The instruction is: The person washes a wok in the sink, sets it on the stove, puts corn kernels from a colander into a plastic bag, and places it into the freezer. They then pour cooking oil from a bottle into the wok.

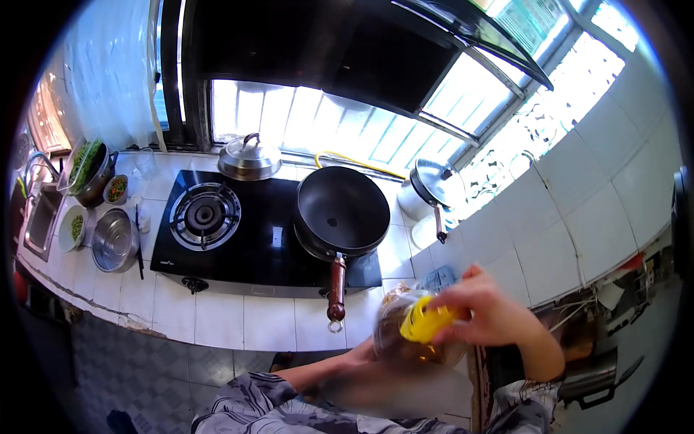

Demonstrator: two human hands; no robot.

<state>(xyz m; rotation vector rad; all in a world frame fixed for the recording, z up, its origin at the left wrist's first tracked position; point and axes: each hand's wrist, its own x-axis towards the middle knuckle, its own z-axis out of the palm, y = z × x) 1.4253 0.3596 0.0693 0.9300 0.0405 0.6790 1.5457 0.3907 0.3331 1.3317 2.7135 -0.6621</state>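
A large clear bottle (394, 329) with brown, amber-looking contents is in front of me at the counter's front edge, seen from above and partly blurred. My right hand (481, 307) is closed around a yellow cap (426, 319) at the top of this bottle. Whether the cap is still seated on it, I cannot tell. My left hand (363, 352) is against the bottle's left side and appears to hold it, its fingers hidden behind the bottle. Just beyond is a black wok (343, 210) with a brown handle, sitting on the right burner.
The black gas stove (264, 224) has a bare left burner (205, 217). A metal lid (249, 158) rests behind it. A lidded pot (426, 192) stands at the right. Leftward are a metal basin (116, 242), a bowl of green pieces (72, 230) and a sink (43, 220).
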